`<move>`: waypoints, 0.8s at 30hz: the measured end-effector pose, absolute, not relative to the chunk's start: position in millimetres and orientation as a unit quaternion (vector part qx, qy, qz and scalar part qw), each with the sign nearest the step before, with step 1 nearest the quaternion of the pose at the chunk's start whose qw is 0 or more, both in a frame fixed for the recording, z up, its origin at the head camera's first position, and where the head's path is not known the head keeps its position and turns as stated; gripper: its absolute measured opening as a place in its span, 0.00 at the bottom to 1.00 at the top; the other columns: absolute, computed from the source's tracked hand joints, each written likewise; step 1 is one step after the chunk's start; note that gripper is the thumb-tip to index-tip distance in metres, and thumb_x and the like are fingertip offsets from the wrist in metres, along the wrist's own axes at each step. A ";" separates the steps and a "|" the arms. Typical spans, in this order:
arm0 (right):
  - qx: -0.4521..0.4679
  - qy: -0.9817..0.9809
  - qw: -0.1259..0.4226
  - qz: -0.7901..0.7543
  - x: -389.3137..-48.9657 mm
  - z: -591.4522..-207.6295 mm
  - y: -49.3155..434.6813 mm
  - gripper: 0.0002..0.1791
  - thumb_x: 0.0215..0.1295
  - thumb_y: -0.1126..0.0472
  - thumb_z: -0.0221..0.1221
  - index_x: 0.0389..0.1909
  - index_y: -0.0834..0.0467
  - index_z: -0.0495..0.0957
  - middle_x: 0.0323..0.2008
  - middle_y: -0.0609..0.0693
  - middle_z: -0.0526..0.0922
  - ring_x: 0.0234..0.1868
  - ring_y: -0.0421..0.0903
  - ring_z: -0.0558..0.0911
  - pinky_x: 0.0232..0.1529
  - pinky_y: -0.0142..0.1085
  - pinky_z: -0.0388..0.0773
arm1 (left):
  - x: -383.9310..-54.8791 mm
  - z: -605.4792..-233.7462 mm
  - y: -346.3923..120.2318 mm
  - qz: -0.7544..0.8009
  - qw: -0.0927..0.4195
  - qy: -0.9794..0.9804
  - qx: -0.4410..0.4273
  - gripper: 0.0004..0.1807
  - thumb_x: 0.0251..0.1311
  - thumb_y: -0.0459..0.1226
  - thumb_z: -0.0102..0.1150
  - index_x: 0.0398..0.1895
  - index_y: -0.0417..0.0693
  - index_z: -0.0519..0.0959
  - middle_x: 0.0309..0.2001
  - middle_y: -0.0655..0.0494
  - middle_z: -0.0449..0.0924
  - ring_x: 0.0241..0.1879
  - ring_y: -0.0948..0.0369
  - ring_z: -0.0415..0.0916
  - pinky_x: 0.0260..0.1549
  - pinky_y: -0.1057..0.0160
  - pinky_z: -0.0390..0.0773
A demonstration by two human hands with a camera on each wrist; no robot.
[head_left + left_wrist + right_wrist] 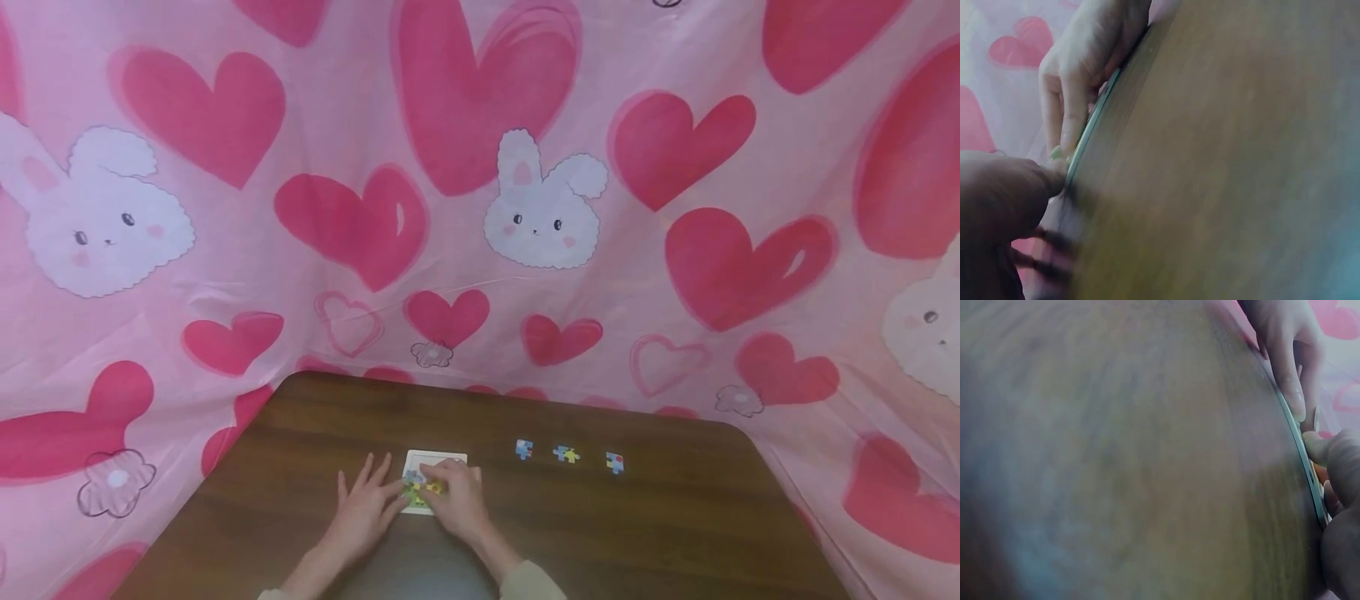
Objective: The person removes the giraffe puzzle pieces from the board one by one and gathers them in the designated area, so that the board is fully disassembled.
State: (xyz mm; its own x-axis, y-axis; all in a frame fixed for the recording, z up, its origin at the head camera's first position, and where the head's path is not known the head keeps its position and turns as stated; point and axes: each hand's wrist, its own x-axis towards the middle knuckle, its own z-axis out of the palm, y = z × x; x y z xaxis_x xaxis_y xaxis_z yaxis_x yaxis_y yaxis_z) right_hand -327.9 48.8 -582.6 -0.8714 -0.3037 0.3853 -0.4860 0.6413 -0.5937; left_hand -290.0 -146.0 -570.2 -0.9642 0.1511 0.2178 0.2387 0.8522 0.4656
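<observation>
"Right hand (459, 498) first: what is it doing?"

"It bends over the jigsaw tray (429, 455), with index finger and thumb set a little apart at the puzzle pieces (414, 499). I cannot tell whether it pinches one or only presses; the fingers cover the spot."

"And the left hand (362, 510)?"

"Fairly wide. Its thumb and index finger reach the tray's left side, while the other fingers fan out away from it, over the table (637, 533)."

"Where exactly is the tray, and what's in it?"

"Flat on the table, between the two hands. It has a white rim; green, yellow and bluish pieces cover the lower part, and a pale stretch of base shows along the top. Both wrist views catch it nearly edge-on."

"Anything beside it?"

"Three loose pieces, well apart from the tray to its right, in a spaced row: a blue one with red and white (524, 449), a blue-and-yellow one (567, 454), and one with a red spot (615, 462)."

"What about the surroundings?"

"Dark brown wood grain on the tabletop, rounded at its far corners. Behind it hangs pink fabric (517, 287) printed with red hearts, white rabbit heads and outlined flowers. One pale sleeve (529, 582) shows at the right wrist."
</observation>
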 end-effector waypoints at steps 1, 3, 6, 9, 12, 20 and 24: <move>0.219 -0.896 0.127 0.364 -327.8 -582.8 48.7 0.20 0.63 0.56 0.78 0.55 0.52 0.92 0.45 0.46 0.93 0.45 0.40 0.85 0.51 0.39 0.69 | -289.4 -568.4 -146.5 -0.256 0.087 -0.957 -0.101 0.19 0.70 0.48 0.72 0.58 0.50 0.91 0.77 0.32 0.73 0.81 0.26 0.60 0.70 0.07 0.44; 0.216 -0.894 0.125 0.372 -327.4 -582.6 48.3 0.19 0.62 0.55 0.79 0.54 0.53 0.92 0.45 0.46 0.93 0.46 0.41 0.86 0.51 0.39 0.69 | -288.1 -565.3 -147.9 -0.261 0.092 -0.956 -0.099 0.20 0.68 0.48 0.74 0.58 0.50 0.91 0.76 0.33 0.76 0.80 0.27 0.63 0.70 0.08 0.46; 0.211 -0.894 0.120 0.378 -326.6 -582.2 47.6 0.19 0.60 0.53 0.80 0.51 0.52 0.93 0.44 0.46 0.94 0.48 0.42 0.87 0.51 0.39 0.69 | -286.9 -563.9 -149.9 -0.255 0.104 -0.956 -0.097 0.21 0.65 0.48 0.77 0.58 0.49 0.92 0.73 0.35 0.80 0.78 0.30 0.70 0.71 0.10 0.51; 0.206 -0.896 0.117 0.375 -326.5 -581.5 46.7 0.18 0.60 0.51 0.80 0.49 0.50 0.93 0.45 0.44 0.94 0.50 0.42 0.87 0.52 0.39 0.69 | -285.6 -562.9 -150.8 -0.232 0.124 -0.960 -0.100 0.21 0.62 0.47 0.80 0.55 0.47 0.92 0.68 0.37 0.85 0.73 0.35 0.79 0.72 0.13 0.58; 0.202 -0.899 0.115 0.371 -327.4 -581.2 45.8 0.17 0.60 0.49 0.81 0.47 0.49 0.94 0.44 0.42 0.93 0.50 0.41 0.86 0.52 0.39 0.68 | -284.6 -562.2 -151.5 -0.210 0.135 -0.963 -0.105 0.21 0.61 0.46 0.80 0.54 0.45 0.92 0.65 0.39 0.88 0.69 0.38 0.83 0.72 0.17 0.63; 0.199 -0.901 0.110 0.369 -328.6 -581.4 43.9 0.14 0.60 0.47 0.80 0.44 0.47 0.95 0.39 0.40 0.91 0.47 0.37 0.83 0.50 0.38 0.66 | -279.3 -564.3 -155.7 -0.220 0.121 -0.961 -0.118 0.21 0.65 0.45 0.78 0.59 0.47 0.91 0.68 0.39 0.86 0.73 0.38 0.79 0.73 0.19 0.64; 0.198 -0.901 0.116 0.368 -329.5 -583.4 44.8 0.14 0.60 0.47 0.80 0.43 0.47 0.95 0.38 0.40 0.91 0.46 0.37 0.83 0.50 0.38 0.66 | -278.0 -565.7 -156.7 -0.229 0.130 -0.957 -0.126 0.21 0.65 0.45 0.77 0.58 0.49 0.91 0.68 0.40 0.86 0.73 0.39 0.79 0.72 0.19 0.65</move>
State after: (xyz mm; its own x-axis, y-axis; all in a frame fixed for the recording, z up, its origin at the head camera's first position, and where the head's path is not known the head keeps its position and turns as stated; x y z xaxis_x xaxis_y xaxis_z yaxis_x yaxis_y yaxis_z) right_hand -329.5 44.8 -583.4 -0.8952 -0.2710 0.3538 -0.4412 0.6510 -0.6177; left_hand -278.0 -156.7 -565.7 -0.9345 0.1817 0.3061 0.3005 0.8636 0.4048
